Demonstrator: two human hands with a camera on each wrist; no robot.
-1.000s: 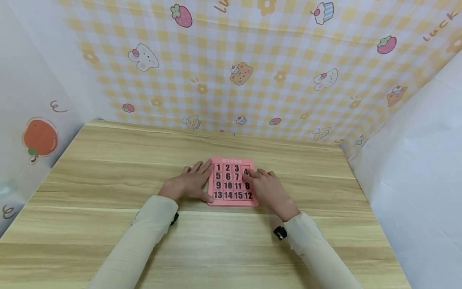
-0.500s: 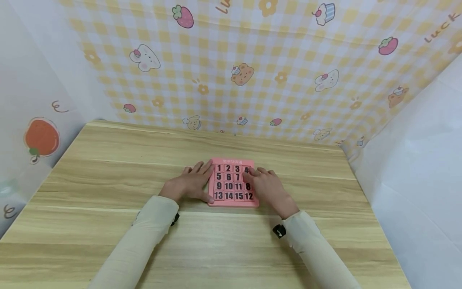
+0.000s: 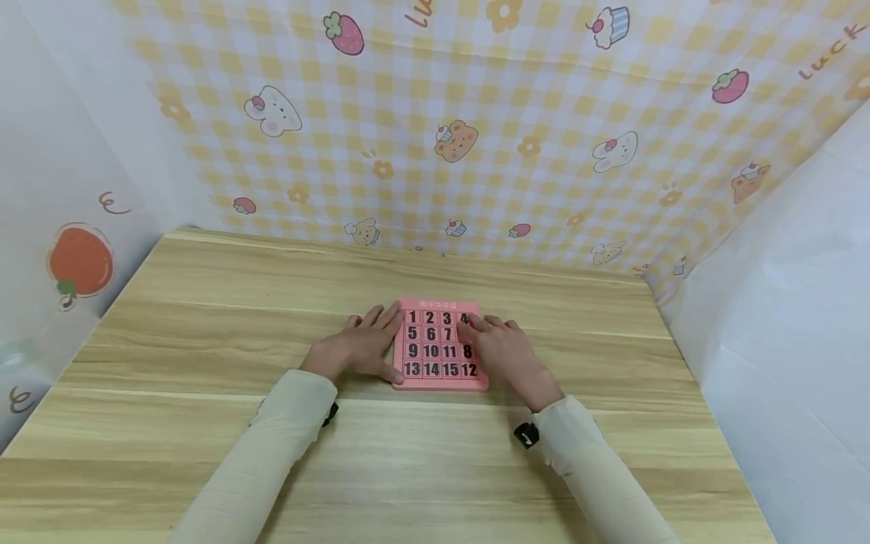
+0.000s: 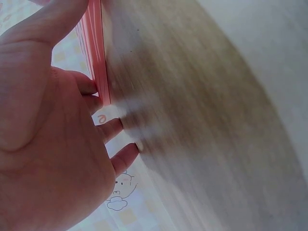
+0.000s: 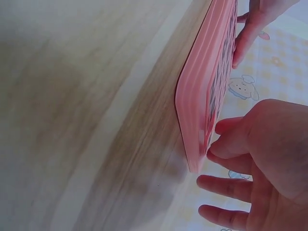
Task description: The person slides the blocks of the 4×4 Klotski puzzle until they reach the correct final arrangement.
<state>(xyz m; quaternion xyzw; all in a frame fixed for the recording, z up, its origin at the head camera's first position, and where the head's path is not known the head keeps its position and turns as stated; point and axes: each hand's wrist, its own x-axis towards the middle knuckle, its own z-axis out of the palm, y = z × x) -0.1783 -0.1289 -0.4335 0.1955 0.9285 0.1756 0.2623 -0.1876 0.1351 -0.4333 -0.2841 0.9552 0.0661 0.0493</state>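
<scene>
A pink sliding number puzzle (image 3: 440, 384) lies flat on the table, its tiles marked with black numbers in rows. My left hand (image 3: 356, 349) lies along its left side, fingers spread near the top corner and thumb at the bottom corner; the left wrist view shows the puzzle's side edge (image 4: 96, 53) against the fingers. My right hand (image 3: 508, 353) reaches over the right side, thumb and index finger at the tiles below the 4 tile (image 3: 464, 318). These digits hide the spot between 4 and 8. In the right wrist view, its other fingers (image 5: 224, 187) extend past the frame.
The wood-grain table (image 3: 381, 461) extends around the puzzle on all sides. A yellow checked cloth (image 3: 408, 91) with cartoon prints hangs behind it. White sheets (image 3: 788, 302) flank the table left and right. Black wrist cameras (image 3: 526, 435) sit under the sleeves.
The 4 tile has slid up, away from the 8, and now sits level with the top row. The right thumb and index finger stay at the tiles; the left hand holds its place.
</scene>
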